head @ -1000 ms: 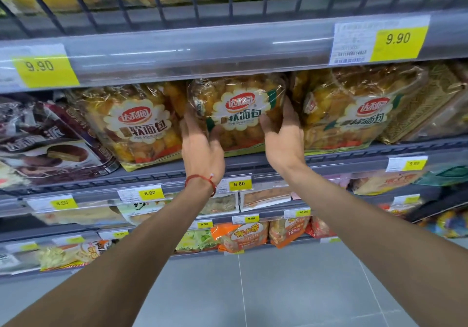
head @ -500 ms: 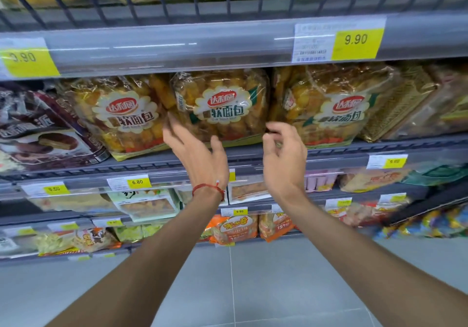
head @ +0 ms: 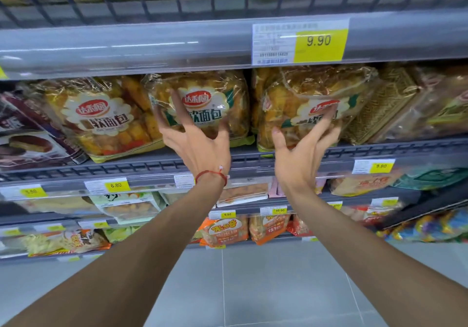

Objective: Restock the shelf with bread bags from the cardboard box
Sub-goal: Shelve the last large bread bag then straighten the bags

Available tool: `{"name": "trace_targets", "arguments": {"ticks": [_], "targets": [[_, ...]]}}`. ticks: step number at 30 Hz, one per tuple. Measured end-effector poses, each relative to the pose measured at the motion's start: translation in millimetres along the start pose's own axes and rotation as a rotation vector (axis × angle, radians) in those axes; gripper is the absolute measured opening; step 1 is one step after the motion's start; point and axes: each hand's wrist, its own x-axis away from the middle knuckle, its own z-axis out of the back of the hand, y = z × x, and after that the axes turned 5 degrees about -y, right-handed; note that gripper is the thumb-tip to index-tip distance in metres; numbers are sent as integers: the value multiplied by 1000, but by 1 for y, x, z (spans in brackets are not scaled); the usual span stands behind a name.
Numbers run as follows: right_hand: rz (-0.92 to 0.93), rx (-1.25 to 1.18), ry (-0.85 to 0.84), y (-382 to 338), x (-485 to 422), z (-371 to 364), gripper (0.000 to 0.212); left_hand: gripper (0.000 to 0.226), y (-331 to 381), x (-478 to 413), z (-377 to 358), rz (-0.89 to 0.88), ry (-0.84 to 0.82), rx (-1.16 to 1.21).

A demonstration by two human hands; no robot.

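Shelf [head: 253, 160]: a grey metal tier with a slotted front lip and a clear price strip under it; three bread bags are stood on it side by side, leaning back.
Change: a second ago the middle bag was clasped from both sides; since then it has been let go, the view has been swung left, and the hands have been spread onto two bags. Placing of that bag is judged done; what goes on now looks like straightening the row.
Left bag [head: 101, 116]: untouched, crinkled clear film over golden rolls, a scalloped white label with a red oval.
Middle bag [head: 215, 106]: set upright on the shelf, close beside the left bag, its film glossy and creased at the top.
Right bag [head: 309, 98]: puffed and wrinkled, its label partly hidden by fingers, its bottom edge overhanging the lip slightly.
Left hand [head: 200, 144]: the grip is unclosed, fingers splayed flat against the middle bag's face; nothing is clasped.
Right hand [head: 301, 154]: the grip is likewise spread wide, fingertips pressed on the right bag's lower front; no hold is taken.
Cardboard box: not seen; more stock would have to be fetched from it.
Wrist cord [head: 211, 174]: a thin red string is worn on the left wrist.
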Motion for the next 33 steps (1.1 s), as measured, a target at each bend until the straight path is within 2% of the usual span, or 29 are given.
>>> {"name": "trace_targets", "arguments": {"ticks": [8, 12, 16, 25, 29, 33], "targets": [[-36, 293, 70, 1, -7, -10, 95, 101, -3, -7, -10, -44, 43, -8], [19, 78, 25, 5, -10, -11, 95, 104, -4, -7, -11, -64, 44, -22], [24, -26, 11, 6, -13, -16, 96, 106, -9, -10, -15, -63, 44, -33], [86, -90, 87, 6, -18, -26, 96, 107, -14, -18, -16, -68, 24, -39], [93, -116, 57, 6, -13, -17, 96, 106, -11, -14, -10, -68, -13, -72], [20, -110, -23, -1, -2, 4, 94, 104, -9, 0, 6, -40, -101, -154]]}}
